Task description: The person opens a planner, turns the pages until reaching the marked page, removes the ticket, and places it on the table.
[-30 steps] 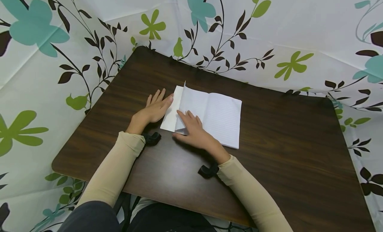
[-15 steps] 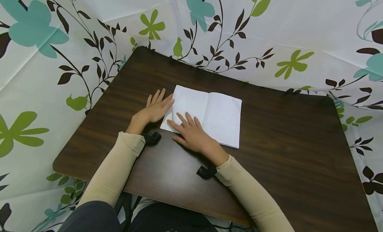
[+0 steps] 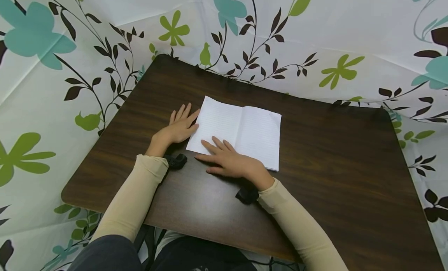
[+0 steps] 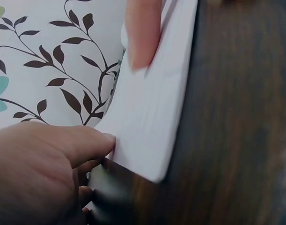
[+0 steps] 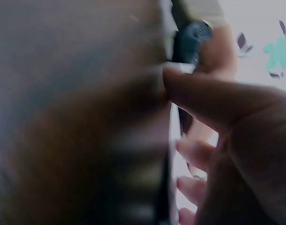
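An open notebook [image 3: 259, 135] with lined white pages lies on the dark wooden table, both pages spread out. My left hand [image 3: 176, 129] rests at the notebook's left edge, fingers extended, the thumb on the page margin. In the left wrist view the left thumb [image 4: 93, 143] touches the page's edge, and a blurred finger of the other hand lies on the paper. My right hand [image 3: 229, 160] lies over the lower part of the left page, fingers spread and fairly straight. The right wrist view is blurred; the right thumb [image 5: 199, 93] shows beside the table surface.
The brown table [image 3: 332, 177] extends widely to the right of the notebook. A white curtain [image 3: 280, 34] with leaf and flower prints hangs behind and on the left. Black wrist devices [image 3: 176, 161] sit at both wrists. Dark cables [image 3: 276, 262] show below the front edge.
The left page, raised and partly turned earlier, has come down flat to the left. My right hand swept left, then drew back slightly toward the lower edge. The left hand stayed nearly in place.
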Motion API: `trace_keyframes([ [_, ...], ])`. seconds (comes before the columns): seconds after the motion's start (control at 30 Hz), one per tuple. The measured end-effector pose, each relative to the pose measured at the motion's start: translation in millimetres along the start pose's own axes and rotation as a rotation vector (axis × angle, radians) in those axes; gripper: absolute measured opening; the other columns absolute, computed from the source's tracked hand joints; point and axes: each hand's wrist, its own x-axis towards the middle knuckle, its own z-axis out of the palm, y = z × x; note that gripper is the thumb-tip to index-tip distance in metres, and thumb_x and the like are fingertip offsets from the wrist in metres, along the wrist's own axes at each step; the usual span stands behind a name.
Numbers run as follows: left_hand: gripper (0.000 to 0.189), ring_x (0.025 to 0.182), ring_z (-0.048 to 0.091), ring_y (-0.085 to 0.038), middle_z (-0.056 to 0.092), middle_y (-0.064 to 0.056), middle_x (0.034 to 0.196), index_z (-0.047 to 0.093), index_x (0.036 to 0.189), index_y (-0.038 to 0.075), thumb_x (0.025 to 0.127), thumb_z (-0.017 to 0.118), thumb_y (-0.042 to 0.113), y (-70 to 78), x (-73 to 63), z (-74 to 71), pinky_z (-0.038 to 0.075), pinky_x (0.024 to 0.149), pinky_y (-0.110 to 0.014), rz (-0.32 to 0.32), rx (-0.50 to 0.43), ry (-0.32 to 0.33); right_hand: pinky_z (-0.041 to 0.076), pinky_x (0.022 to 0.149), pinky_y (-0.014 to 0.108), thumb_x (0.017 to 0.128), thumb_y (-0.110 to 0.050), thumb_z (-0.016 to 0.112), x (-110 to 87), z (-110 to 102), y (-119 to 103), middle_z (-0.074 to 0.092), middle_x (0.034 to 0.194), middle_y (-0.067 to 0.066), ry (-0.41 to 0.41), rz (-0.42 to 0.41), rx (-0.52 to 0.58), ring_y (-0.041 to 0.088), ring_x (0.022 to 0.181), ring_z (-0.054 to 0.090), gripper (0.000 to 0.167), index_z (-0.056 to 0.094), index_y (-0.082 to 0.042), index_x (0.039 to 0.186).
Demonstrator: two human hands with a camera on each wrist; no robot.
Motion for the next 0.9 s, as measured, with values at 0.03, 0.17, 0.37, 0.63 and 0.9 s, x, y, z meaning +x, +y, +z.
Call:
trace_keyframes([
  [0.03, 0.066, 0.161, -0.024, -0.038, -0.019, -0.017, 0.174, 0.005, 0.170, 0.016, 0.113, 0.032, 0.036, 0.3, -0.6, -0.8, -0.019, 0.127, -0.061, 0.003, 0.000, -0.001, 0.003, 0.132, 0.059, 0.111, -0.041, 0.050, -1.8, -3, 4, 0.005, 0.178, 0.003, -0.017, -0.021, 0.038, 0.034, 0.165, -0.006, 0.056, 0.035, -0.032, 0.164],
  [0.17, 0.066, 0.161, -0.023, -0.038, -0.019, -0.018, 0.174, 0.004, 0.170, 0.017, 0.113, 0.032, 0.037, 1.5, -2.2, -1.9, -0.019, 0.127, -0.061, -0.002, 0.005, -0.007, 0.007, 0.134, 0.052, 0.109, -0.040, 0.055, -11.0, -13, 22, 0.016, 0.177, 0.002, -0.044, -0.047, 0.243, 0.025, 0.166, 0.002, 0.058, 0.039, -0.025, 0.163],
  [0.37, 0.066, 0.161, -0.025, -0.036, -0.021, -0.016, 0.174, 0.002, 0.170, 0.017, 0.114, 0.031, 0.036, 1.8, -3.0, -0.9, -0.019, 0.127, -0.060, -0.005, 0.008, -0.009, 0.035, 0.126, 0.047, 0.109, -0.038, 0.054, -31.6, -29, 57, 0.046, 0.163, -0.003, 0.018, 0.013, 0.536, 0.016, 0.155, 0.038, 0.056, 0.041, -0.022, 0.161],
  [0.63, 0.067, 0.161, -0.025, -0.036, -0.021, -0.015, 0.174, 0.001, 0.170, 0.017, 0.114, 0.030, 0.039, 3.2, -5.2, -1.6, -0.019, 0.127, -0.060, -0.002, 0.001, -0.012, 0.051, 0.101, 0.041, 0.110, -0.032, 0.053, -61.3, -42, 102, 0.074, 0.130, 0.001, 0.160, 0.148, 0.650, 0.020, 0.126, 0.063, 0.043, 0.054, -0.017, 0.151],
  [0.9, 0.067, 0.161, -0.025, -0.036, -0.022, -0.015, 0.174, 0.001, 0.170, 0.018, 0.113, 0.032, 0.039, 4.8, -6.4, -2.4, -0.020, 0.127, -0.060, 0.006, -0.009, -0.013, 0.056, 0.087, 0.035, 0.106, -0.016, 0.061, -79.5, -42, 133, 0.068, 0.118, 0.020, 0.482, 0.487, 0.521, 0.032, 0.103, 0.067, 0.032, 0.065, -0.003, 0.135],
])
